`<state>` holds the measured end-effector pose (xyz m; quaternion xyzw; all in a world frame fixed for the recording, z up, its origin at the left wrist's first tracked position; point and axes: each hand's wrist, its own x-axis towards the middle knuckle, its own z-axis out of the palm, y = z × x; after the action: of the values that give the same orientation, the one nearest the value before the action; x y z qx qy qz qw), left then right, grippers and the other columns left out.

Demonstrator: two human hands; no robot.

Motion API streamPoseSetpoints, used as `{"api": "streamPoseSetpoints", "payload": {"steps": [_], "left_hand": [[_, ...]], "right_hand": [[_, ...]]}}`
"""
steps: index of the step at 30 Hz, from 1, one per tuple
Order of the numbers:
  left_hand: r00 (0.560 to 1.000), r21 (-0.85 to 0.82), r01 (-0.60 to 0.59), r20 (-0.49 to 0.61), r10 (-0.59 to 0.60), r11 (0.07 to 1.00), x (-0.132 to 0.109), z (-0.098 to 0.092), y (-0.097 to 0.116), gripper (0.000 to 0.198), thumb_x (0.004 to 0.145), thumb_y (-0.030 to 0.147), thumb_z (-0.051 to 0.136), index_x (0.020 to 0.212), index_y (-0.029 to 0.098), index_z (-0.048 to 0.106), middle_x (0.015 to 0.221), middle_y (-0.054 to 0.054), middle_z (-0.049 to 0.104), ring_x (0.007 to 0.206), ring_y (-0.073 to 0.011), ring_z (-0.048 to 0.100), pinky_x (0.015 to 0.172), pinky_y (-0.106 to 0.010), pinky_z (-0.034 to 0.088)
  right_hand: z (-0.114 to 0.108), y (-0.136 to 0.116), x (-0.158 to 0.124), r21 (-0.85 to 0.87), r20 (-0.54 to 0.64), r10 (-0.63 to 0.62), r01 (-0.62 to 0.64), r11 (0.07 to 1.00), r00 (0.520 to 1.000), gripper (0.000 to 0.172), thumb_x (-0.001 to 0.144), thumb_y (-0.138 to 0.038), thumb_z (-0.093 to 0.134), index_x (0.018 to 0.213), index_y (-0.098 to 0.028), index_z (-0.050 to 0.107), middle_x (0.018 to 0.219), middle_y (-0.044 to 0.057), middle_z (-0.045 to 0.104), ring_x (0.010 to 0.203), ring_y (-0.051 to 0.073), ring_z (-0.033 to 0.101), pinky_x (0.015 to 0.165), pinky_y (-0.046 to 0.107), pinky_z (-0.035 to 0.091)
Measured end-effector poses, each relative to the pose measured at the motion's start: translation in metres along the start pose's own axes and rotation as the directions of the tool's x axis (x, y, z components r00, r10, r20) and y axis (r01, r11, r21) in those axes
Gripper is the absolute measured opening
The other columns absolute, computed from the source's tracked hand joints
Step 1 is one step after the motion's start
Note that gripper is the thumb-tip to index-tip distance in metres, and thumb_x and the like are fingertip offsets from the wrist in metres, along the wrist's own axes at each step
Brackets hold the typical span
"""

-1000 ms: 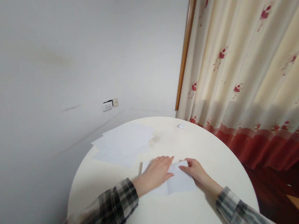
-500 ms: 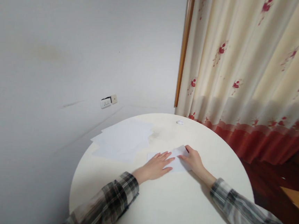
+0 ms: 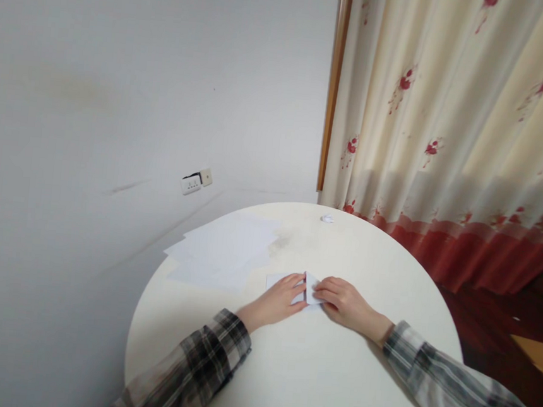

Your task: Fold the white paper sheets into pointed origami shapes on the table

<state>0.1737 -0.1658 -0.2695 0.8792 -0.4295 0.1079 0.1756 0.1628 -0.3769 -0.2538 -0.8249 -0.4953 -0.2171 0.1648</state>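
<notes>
On the round white table a small white sheet of paper (image 3: 310, 290) lies partly under both hands, its right part folded over toward the left. My right hand (image 3: 344, 303) has its fingers pressed together on this folded flap. Over the left part of the sheet rests my left hand (image 3: 278, 300), fingers apart, with thumb and fingertips by the flap's edge. Much of the paper is hidden beneath the fingers.
Several overlapping white sheets (image 3: 224, 250) lie at the table's left side. A small crumpled piece of paper (image 3: 327, 218) sits near the far edge of the table (image 3: 314, 372). A wall with a socket (image 3: 190, 186) stands behind, a curtain (image 3: 409, 196) at right.
My right hand has moved the sheet's right part over to the left, making a fold. My left hand's fingers have drawn in slightly and now sit at the flap's edge.
</notes>
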Motion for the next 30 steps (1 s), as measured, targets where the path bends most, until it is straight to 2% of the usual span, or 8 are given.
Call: {"api": "streamPoseSetpoints", "payload": {"steps": [3, 7, 12, 14, 18, 26, 30], "left_hand": [[1.0, -0.062, 0.007, 0.004, -0.007, 0.998, -0.002, 0.0, -0.001, 0.036, 0.083, 0.026, 0.048, 0.117, 0.018, 0.042, 0.125, -0.008, 0.043, 0.12, -0.0189, 0.033, 0.103, -0.036, 0.027], [0.997, -0.132, 0.067, -0.022, -0.071, 0.989, -0.004, 0.001, 0.0, 0.044, 0.082, 0.023, 0.046, 0.124, 0.018, 0.033, 0.127, -0.009, 0.04, 0.12, -0.0178, 0.034, 0.103, -0.037, 0.027], [0.998, -0.088, 0.058, -0.008, -0.059, 0.994, -0.006, 0.0, 0.0, 0.056, 0.083, 0.024, 0.044, 0.133, 0.019, 0.018, 0.138, -0.01, 0.026, 0.127, -0.0184, 0.024, 0.104, -0.036, 0.025], [0.999, -0.037, 0.035, 0.029, -0.034, 0.999, -0.005, 0.0, -0.001, 0.051, 0.086, 0.025, 0.04, 0.133, 0.021, 0.021, 0.14, -0.008, 0.023, 0.127, -0.0185, 0.023, 0.104, -0.036, 0.024], [0.996, 0.051, 0.024, 0.08, -0.028, 0.998, -0.005, 0.001, -0.003, 0.043, 0.089, 0.028, 0.033, 0.131, 0.022, 0.028, 0.138, -0.007, 0.028, 0.126, -0.0192, 0.026, 0.103, -0.037, 0.023], [0.998, 0.078, 0.021, 0.062, -0.025, 0.997, -0.004, 0.005, -0.004, 0.043, 0.089, 0.031, 0.032, 0.131, 0.02, 0.028, 0.137, -0.007, 0.031, 0.125, -0.0183, 0.027, 0.103, -0.035, 0.022], [0.997, 0.099, 0.026, 0.071, -0.033, 0.995, -0.003, 0.005, -0.004, 0.043, 0.09, 0.03, 0.031, 0.131, 0.019, 0.028, 0.137, -0.007, 0.031, 0.125, -0.0183, 0.026, 0.103, -0.035, 0.021]], "right_hand": [[-0.002, 0.001, -0.002, -0.024, 0.052, -0.017, 0.018, 1.0, 0.998, 0.017, 0.084, -0.019, 0.044, 0.094, -0.017, 0.057, 0.092, 0.009, 0.061, 0.09, 0.018, 0.053, 0.079, 0.034, 0.043], [-0.002, 0.004, -0.006, -0.098, 0.097, -0.055, 0.064, 0.993, 0.994, 0.022, 0.088, -0.02, 0.039, 0.103, -0.016, 0.055, 0.094, 0.01, 0.061, 0.093, 0.018, 0.054, 0.081, 0.035, 0.043], [-0.001, 0.006, -0.009, -0.099, 0.136, -0.115, 0.129, 0.987, 0.984, 0.026, 0.089, -0.017, 0.035, 0.104, -0.016, 0.056, 0.102, 0.01, 0.06, 0.098, 0.018, 0.053, 0.084, 0.034, 0.044], [-0.001, 0.005, -0.009, -0.07, 0.151, -0.117, 0.129, 0.989, 0.982, 0.028, 0.089, -0.015, 0.033, 0.105, -0.016, 0.056, 0.103, 0.009, 0.06, 0.101, 0.017, 0.052, 0.087, 0.033, 0.044], [0.0, 0.005, -0.011, -0.017, 0.159, -0.128, 0.132, 0.991, 0.979, 0.028, 0.088, -0.013, 0.033, 0.106, -0.015, 0.055, 0.104, 0.008, 0.06, 0.102, 0.017, 0.052, 0.089, 0.033, 0.044], [0.004, 0.005, -0.013, 0.019, 0.142, -0.141, 0.14, 0.99, 0.98, 0.028, 0.086, -0.011, 0.035, 0.106, -0.014, 0.055, 0.103, 0.008, 0.061, 0.101, 0.016, 0.052, 0.089, 0.032, 0.044], [0.001, 0.001, -0.012, -0.008, 0.171, -0.121, 0.124, 0.992, 0.978, 0.03, 0.086, -0.011, 0.035, 0.109, -0.015, 0.055, 0.104, 0.009, 0.06, 0.102, 0.018, 0.051, 0.088, 0.034, 0.043]]}}
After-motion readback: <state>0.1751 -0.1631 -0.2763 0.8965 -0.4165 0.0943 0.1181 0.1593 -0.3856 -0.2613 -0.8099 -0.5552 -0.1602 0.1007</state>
